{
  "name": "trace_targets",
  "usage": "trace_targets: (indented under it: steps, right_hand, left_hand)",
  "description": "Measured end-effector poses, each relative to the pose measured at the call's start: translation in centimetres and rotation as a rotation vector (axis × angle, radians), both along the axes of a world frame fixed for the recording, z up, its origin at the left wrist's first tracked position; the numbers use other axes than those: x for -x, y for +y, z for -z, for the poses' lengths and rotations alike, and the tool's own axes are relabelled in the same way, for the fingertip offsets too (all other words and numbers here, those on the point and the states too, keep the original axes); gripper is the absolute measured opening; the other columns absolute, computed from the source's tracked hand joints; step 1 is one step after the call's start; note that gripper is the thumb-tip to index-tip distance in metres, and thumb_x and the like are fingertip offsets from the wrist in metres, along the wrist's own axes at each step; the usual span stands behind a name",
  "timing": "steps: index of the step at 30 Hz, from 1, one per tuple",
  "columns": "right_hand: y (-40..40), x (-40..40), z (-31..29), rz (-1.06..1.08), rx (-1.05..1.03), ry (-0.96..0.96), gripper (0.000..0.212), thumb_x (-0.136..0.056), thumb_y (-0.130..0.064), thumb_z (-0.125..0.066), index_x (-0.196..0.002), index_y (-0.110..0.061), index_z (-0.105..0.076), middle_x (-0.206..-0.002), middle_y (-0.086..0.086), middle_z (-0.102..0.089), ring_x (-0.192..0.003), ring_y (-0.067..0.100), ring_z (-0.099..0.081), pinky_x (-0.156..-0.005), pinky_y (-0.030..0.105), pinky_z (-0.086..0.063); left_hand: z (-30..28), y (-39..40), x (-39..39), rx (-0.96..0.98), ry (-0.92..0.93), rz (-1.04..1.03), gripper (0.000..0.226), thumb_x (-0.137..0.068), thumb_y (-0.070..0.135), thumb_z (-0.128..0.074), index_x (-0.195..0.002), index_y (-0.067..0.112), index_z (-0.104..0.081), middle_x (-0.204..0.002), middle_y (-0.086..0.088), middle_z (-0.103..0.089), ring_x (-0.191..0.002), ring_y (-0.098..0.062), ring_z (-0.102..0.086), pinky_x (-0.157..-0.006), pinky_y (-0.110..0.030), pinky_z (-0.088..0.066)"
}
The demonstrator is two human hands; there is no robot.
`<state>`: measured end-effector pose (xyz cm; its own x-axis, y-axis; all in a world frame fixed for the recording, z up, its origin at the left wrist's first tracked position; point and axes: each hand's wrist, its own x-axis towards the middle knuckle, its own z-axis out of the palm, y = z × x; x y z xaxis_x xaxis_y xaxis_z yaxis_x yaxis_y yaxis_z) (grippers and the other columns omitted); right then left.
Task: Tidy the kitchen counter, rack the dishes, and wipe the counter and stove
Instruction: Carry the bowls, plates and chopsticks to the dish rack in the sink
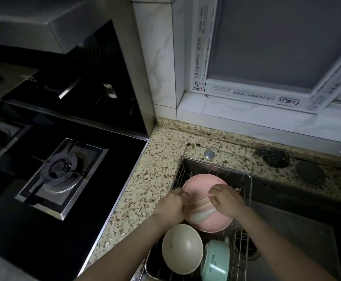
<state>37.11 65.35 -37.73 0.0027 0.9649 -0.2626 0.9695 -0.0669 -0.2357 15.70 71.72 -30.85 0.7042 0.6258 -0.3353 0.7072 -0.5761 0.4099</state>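
A wire dish rack point(246, 179) sits over the sink. In it stands a pink plate point(202, 181), with a cream bowl point(182, 248) and a mint green bowl point(216, 260) in front of it. Over the plate both hands hold a bundle of pale chopsticks point(199, 204) together with a white spoon point(199, 217). My left hand point(170, 205) grips the left end of the bundle. My right hand point(226, 199) is curled over the right end; chopstick tips poke out behind it.
The speckled stone counter point(145, 183) runs between the rack and the black gas stove point(60, 171) on the left. A dark steel scourer point(273, 157) and a round dark disc point(310, 172) lie behind the sink. A window sill point(246, 112) lines the back wall.
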Motion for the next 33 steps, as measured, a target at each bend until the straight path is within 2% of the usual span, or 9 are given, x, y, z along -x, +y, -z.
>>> trace_targets:
  steps: [9,13,15,18,21,23,26,29,33]
  right_hand:
    - [-4.4,0.9,-6.2,0.359,-0.148,0.221,0.025,-0.096,-0.022,-0.046,-0.113,-0.015,-0.063,-0.112,0.000,-0.060,-0.106,0.016,-0.055,-0.089,0.031,-0.044]
    - [-8.4,2.4,-10.6,0.477,-0.241,0.234,0.024,-0.096,-0.023,-0.046,-0.110,-0.017,-0.065,-0.107,-0.003,-0.062,-0.099,0.012,-0.057,-0.083,0.027,-0.045]
    - [-10.6,3.4,-12.6,0.546,-0.311,0.238,0.022,-0.095,-0.019,-0.048,-0.108,-0.015,-0.066,-0.105,0.000,-0.064,-0.096,0.014,-0.059,-0.082,0.028,-0.045]
    - [-15.2,5.6,-15.3,0.705,-0.352,0.261,0.020,-0.096,-0.021,-0.050,-0.107,-0.017,-0.066,-0.098,-0.003,-0.066,-0.092,0.015,-0.061,-0.079,0.030,-0.047]
    - [-21.2,8.5,-16.7,0.906,-0.381,0.290,0.019,-0.097,-0.030,-0.047,-0.110,-0.026,-0.060,-0.086,-0.006,-0.066,-0.079,0.013,-0.062,-0.068,0.029,-0.046]
    - [-25.3,10.1,-17.1,1.015,-0.387,0.290,0.025,-0.097,-0.031,-0.047,-0.117,-0.022,-0.059,-0.085,-0.005,-0.067,-0.076,0.011,-0.063,-0.064,0.024,-0.046]
    - [-32.7,12.1,-17.8,1.158,-0.325,0.184,0.028,-0.098,-0.033,-0.044,-0.115,-0.019,-0.061,-0.081,-0.004,-0.066,-0.072,0.008,-0.060,-0.059,0.019,-0.041]
    - [-40.1,14.0,-19.0,1.355,-0.341,0.136,0.021,-0.098,-0.028,-0.044,-0.105,-0.019,-0.062,-0.088,0.008,-0.067,-0.082,0.020,-0.061,-0.068,0.029,-0.041]
    - [-48.0,16.8,-20.4,1.617,-0.457,0.073,0.024,-0.098,-0.019,-0.044,-0.110,-0.008,-0.062,-0.097,0.015,-0.067,-0.087,0.023,-0.060,-0.069,0.028,-0.040]
  left_hand:
    - [-3.1,-0.4,-0.2,0.003,-0.193,-0.073,0.038,-0.092,0.017,-0.043,-0.129,0.014,-0.054,-0.126,-0.009,-0.054,-0.113,-0.027,-0.055,-0.090,-0.034,-0.046]
    - [-6.2,-1.6,-0.7,0.102,-0.375,-0.151,0.032,-0.095,0.021,-0.047,-0.122,0.010,-0.060,-0.119,-0.010,-0.062,-0.106,-0.025,-0.059,-0.089,-0.031,-0.046]
    - [-7.5,-2.6,-0.6,0.154,-0.434,-0.170,0.026,-0.095,0.024,-0.048,-0.109,0.009,-0.064,-0.108,-0.011,-0.067,-0.097,-0.026,-0.062,-0.083,-0.032,-0.048]
    - [-9.0,-5.1,0.1,0.124,-0.477,-0.056,0.029,-0.095,0.026,-0.048,-0.070,0.012,-0.054,-0.075,-0.013,-0.064,-0.073,-0.028,-0.060,-0.066,-0.034,-0.042]
    - [-10.1,-8.7,0.8,0.106,-0.527,0.060,0.045,-0.093,0.023,-0.051,-0.052,0.020,-0.034,-0.049,0.003,-0.043,-0.050,-0.013,-0.044,-0.053,-0.030,-0.029]
    - [-10.7,-11.3,0.6,0.143,-0.552,0.101,0.048,-0.090,0.024,-0.056,-0.048,0.018,-0.032,-0.043,0.005,-0.038,-0.045,-0.009,-0.041,-0.050,-0.028,-0.028]
    - [-11.6,-16.8,-0.5,0.195,-0.535,0.233,0.049,-0.084,0.023,-0.061,-0.045,0.018,-0.032,-0.041,0.005,-0.034,-0.045,-0.007,-0.039,-0.051,-0.028,-0.026]
    - [-12.3,-22.8,-1.6,0.256,-0.534,0.384,0.051,-0.086,0.024,-0.061,-0.045,0.018,-0.030,-0.042,0.003,-0.031,-0.043,-0.005,-0.036,-0.053,-0.027,-0.030]
    - [-13.5,-29.9,-2.2,0.269,-0.524,0.580,0.053,-0.091,0.023,-0.056,-0.049,0.019,-0.024,-0.045,0.002,-0.024,-0.044,-0.008,-0.032,-0.053,-0.031,-0.023]
